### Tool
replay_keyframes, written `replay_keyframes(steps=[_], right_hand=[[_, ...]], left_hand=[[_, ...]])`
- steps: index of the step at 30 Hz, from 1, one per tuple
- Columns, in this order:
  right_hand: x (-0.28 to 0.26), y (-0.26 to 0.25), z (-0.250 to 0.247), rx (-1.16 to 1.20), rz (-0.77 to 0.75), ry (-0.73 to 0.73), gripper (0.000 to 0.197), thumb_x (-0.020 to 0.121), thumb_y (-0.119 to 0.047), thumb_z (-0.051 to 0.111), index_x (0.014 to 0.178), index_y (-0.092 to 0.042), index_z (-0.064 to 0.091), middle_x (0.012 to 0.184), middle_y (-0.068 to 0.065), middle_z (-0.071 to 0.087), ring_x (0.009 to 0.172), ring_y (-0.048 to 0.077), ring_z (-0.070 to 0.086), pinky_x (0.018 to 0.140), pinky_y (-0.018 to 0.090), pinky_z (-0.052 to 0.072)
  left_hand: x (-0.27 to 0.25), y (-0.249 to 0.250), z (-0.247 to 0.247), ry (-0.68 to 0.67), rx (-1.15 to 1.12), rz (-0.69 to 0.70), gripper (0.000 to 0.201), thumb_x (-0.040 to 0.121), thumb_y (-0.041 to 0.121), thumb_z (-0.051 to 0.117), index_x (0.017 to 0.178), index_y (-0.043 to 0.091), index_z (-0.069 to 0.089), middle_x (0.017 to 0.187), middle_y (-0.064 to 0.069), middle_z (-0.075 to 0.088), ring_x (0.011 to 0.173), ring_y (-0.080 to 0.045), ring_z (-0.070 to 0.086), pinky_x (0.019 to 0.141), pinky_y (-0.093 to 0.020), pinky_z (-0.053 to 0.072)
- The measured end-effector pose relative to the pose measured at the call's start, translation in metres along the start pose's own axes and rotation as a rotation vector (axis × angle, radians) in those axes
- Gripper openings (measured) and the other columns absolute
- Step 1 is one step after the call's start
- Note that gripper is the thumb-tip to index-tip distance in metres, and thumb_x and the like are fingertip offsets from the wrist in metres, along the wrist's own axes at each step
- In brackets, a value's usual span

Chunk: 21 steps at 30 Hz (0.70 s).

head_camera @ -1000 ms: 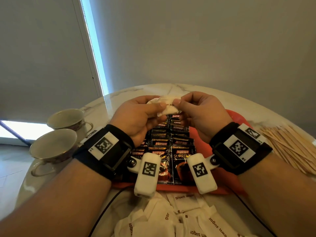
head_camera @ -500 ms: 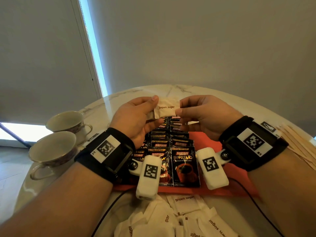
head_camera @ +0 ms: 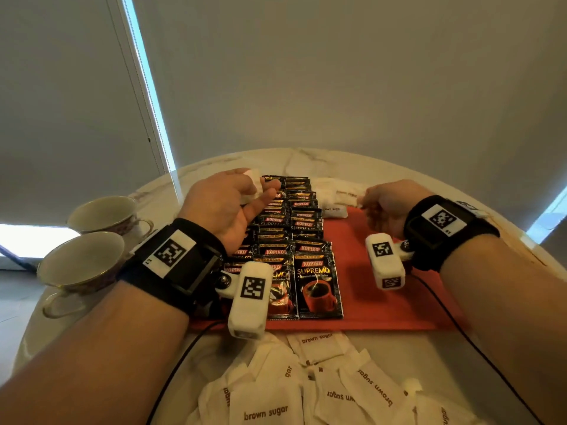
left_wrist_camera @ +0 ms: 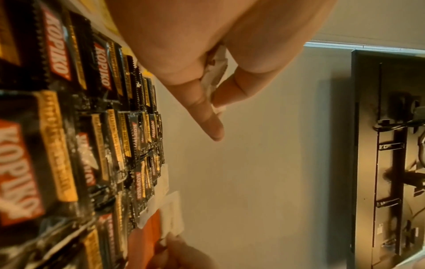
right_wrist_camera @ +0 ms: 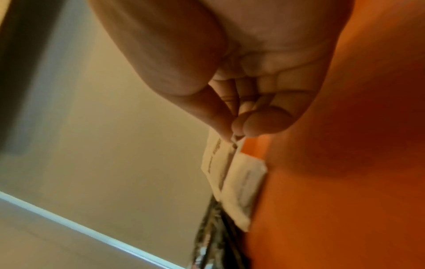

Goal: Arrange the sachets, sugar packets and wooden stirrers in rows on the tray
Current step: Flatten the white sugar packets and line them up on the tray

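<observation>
Loose white packets printed "brown sugar" (head_camera: pixel 319 391) are heaped on the marble surface (head_camera: pixel 383 338) nearest. Beyond, black Kopiko sachets (head_camera: pixel 294 240) are overlapped in rows on the red tray (head_camera: pixel 383 286). Farther, a white packet (head_camera: pixel 346 193) is pinched by the right hand (head_camera: pixel 386 207) at the tray's far edge; another packet (left_wrist_camera: pixel 214 72) is pinched by the left hand (head_camera: pixel 227 207).

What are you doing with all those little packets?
A person is lining them up on a red tray. Black coffee sachets already sit in rows. The right hand is pinching a white sugar packet at the tray's far edge, and the left hand holds more packets. A pile of sugar packets waits on the table.
</observation>
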State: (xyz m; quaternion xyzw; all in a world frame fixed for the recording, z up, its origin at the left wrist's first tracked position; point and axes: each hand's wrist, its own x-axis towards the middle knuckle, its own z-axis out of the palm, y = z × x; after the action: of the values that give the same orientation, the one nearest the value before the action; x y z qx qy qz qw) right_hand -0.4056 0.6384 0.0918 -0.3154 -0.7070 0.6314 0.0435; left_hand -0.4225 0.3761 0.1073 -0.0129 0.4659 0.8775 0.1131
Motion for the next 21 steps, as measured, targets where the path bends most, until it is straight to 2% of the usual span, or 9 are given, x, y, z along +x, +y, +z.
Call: replay_keyframes(steps=[3,6,9,13,18,21], right_hand=[[0.005,0.005,-0.003,-0.148,0.081,-0.007,0.006,0.091,0.0,0.067,0.086,-0.001,0.066,0.06,0.007,0.058,0.052,0.016,0.053,0.059,0.029,0.042],[0.003,0.004,0.002,-0.221,0.078,-0.033,0.003,0.089,-0.001,0.071,0.088,0.0,0.068,0.067,0.008,0.061,0.055,0.016,0.054,0.059,0.027,0.043],[0.0,0.001,0.006,-0.27,0.061,-0.036,0.007,0.088,0.0,0.073,0.093,-0.003,0.069,0.073,0.008,0.061,0.057,0.014,0.053,0.056,0.026,0.044],[-0.002,-0.004,0.009,-0.399,0.076,-0.023,0.013,0.086,-0.009,0.079,0.094,-0.004,0.072,0.064,0.005,0.061,0.053,0.013,0.053,0.051,0.024,0.043],[-0.002,-0.005,0.01,-0.42,0.077,-0.012,0.016,0.086,-0.017,0.081,0.094,-0.005,0.074,0.064,0.005,0.063,0.054,0.013,0.053,0.055,0.026,0.043],[-0.003,-0.002,0.009,-0.336,0.052,0.002,0.021,0.087,-0.019,0.079,0.097,-0.002,0.073,0.08,0.01,0.067,0.059,0.016,0.054,0.064,0.028,0.046]], left_hand=[[0.002,0.002,-0.002,-0.033,0.043,-0.006,0.034,0.099,-0.011,0.051,0.129,0.003,0.056,0.116,-0.019,0.065,0.094,-0.027,0.079,0.07,-0.028,0.063],[0.002,0.001,-0.002,-0.029,0.073,-0.008,0.029,0.1,-0.009,0.053,0.125,0.006,0.057,0.112,-0.017,0.067,0.095,-0.027,0.078,0.07,-0.031,0.064],[0.005,0.001,-0.004,-0.015,0.069,-0.009,0.034,0.1,-0.009,0.053,0.131,0.005,0.056,0.11,-0.017,0.068,0.094,-0.027,0.076,0.069,-0.031,0.064],[0.008,0.0,-0.005,-0.009,0.057,-0.009,0.038,0.1,-0.01,0.053,0.136,0.004,0.054,0.11,-0.018,0.068,0.091,-0.026,0.076,0.069,-0.031,0.064],[0.01,-0.001,-0.005,-0.015,0.066,-0.009,0.038,0.099,-0.01,0.054,0.135,0.004,0.055,0.109,-0.017,0.068,0.091,-0.025,0.076,0.068,-0.03,0.063],[0.011,-0.001,-0.006,-0.016,0.076,-0.006,0.038,0.099,-0.01,0.055,0.135,0.004,0.055,0.111,-0.018,0.068,0.092,-0.024,0.075,0.069,-0.03,0.063]])
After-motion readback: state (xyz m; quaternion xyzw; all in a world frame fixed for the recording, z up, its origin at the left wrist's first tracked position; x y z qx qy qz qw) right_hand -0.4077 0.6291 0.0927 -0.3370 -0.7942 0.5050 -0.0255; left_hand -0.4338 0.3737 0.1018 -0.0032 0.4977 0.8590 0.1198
